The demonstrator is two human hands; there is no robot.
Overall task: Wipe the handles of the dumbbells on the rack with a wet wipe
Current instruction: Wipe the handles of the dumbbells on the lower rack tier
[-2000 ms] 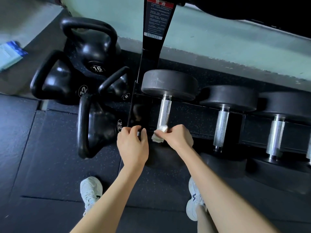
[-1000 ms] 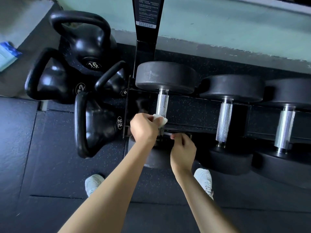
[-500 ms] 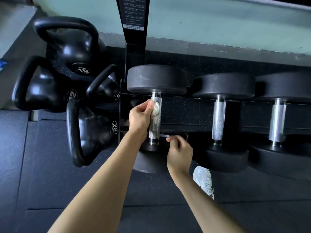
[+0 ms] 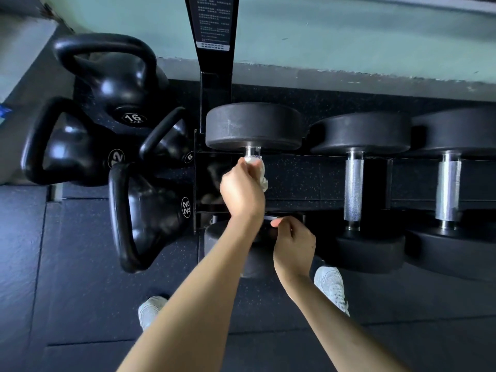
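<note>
Three black dumbbells lie side by side on the low rack [image 4: 295, 181]. My left hand [image 4: 241, 189] grips a white wet wipe [image 4: 262, 177] wrapped round the chrome handle [image 4: 252, 151] of the leftmost dumbbell [image 4: 253, 127], high up near its far head. My left hand hides most of that handle. My right hand [image 4: 294, 242] is lower, its fingers curled and its thumb on the rack's front rail above the dumbbell's near head. The handles of the second dumbbell [image 4: 353, 189] and the third dumbbell [image 4: 447, 189] are bare.
Several black kettlebells stand on the floor left of the rack, marked 16 [image 4: 115, 84], 12 [image 4: 67, 146], 6 [image 4: 171, 143] and 22 [image 4: 145, 210]. A black upright post [image 4: 213, 22] with a label rises behind the rack by the green wall. My white shoes [image 4: 332, 288] are on the rubber floor.
The wipe passed from my right hand to my left. My left hand then slid it up the first handle toward the far head. My right hand stayed at the front rail.
</note>
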